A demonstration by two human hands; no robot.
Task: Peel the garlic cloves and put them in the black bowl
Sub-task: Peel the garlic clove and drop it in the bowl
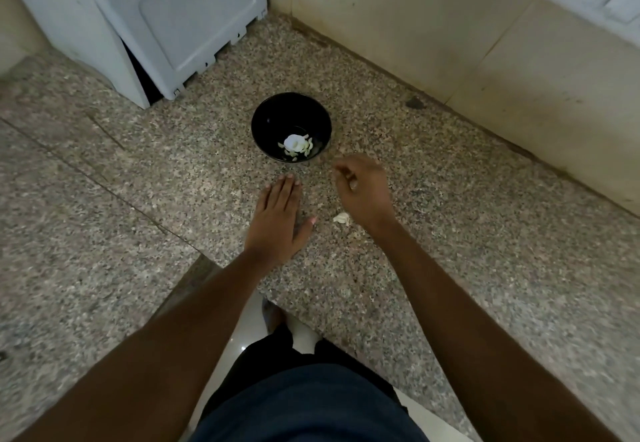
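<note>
Head view: the person stands at a speckled stone counter [450, 251] set into a corner, both bare arms stretched forward over it. The left hand [277, 220] lies flat on the stone, fingers straight and together, thumb spread out to the side; it holds nothing. The right hand [362, 188] hovers just off the surface with its fingers curled under toward the palm. Whether they pinch a clove or a scrap of skin cannot be told, since the fingertips are turned away and blurred.

The black bowl [273, 112] sits just beyond the fingertips of both hands, ahead of the left hand's straight fingers and ahead and to the left of the right hand's curled ones. In its bottom lies a small heap of pale peeled garlic [298, 145], gathered against the near wall.

The one loose piece on the stone is a small whitish garlic bit [341, 218]. It lies behind the right hand's fingers, close beside that wrist on its inner side, and just off the tip of the left thumb. Its long axis seems to run roughly across the view, though it is too small to be sure, and whether it is a clove or only peel is unclear. A few paler flecks lie nearby.

Judging by position, the right hand would have to draw back toward the body to reach the piece, while the left thumb is already almost beside it. Either hand is then a short reach from the bowl.

A white appliance [156, 26] stands at the far left.
</note>
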